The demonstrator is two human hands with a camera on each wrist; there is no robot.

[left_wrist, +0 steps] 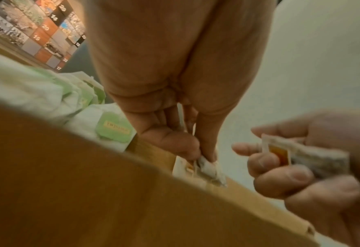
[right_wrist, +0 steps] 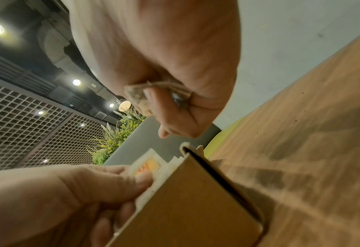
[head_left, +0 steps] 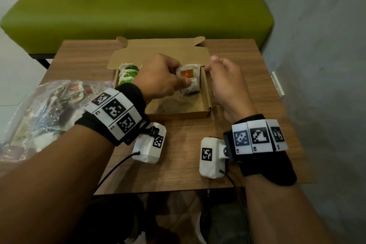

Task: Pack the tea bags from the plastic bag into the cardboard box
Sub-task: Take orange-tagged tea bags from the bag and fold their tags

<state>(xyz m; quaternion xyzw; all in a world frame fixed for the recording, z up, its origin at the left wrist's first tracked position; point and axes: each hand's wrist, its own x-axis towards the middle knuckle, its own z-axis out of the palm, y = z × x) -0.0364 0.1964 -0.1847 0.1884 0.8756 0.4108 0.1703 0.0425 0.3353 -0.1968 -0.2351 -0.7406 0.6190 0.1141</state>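
Note:
The open cardboard box [head_left: 178, 103] lies on the wooden table [head_left: 178, 154]. Several green-tagged tea bags [head_left: 128, 74] stand at its left end. My left hand [head_left: 175, 77] pinches a stack of orange-tagged tea bags [head_left: 188, 79] against the box's right wall. In the left wrist view its fingertips [left_wrist: 204, 155] nip one bag's corner [left_wrist: 211, 168]. My right hand [head_left: 221, 73] hovers just outside the right wall, fingers curled round another orange-tagged tea bag [left_wrist: 301, 155], which the right wrist view shows tucked in the palm [right_wrist: 136, 93]. The plastic bag [head_left: 45, 113] with more tea bags lies at the left.
A green bench [head_left: 138, 2] stands behind the table, and a grey wall [head_left: 316, 45] runs along the right. A small white object [head_left: 278, 83] sits at the table's right edge. Cables hang from the wrist cameras over the near edge.

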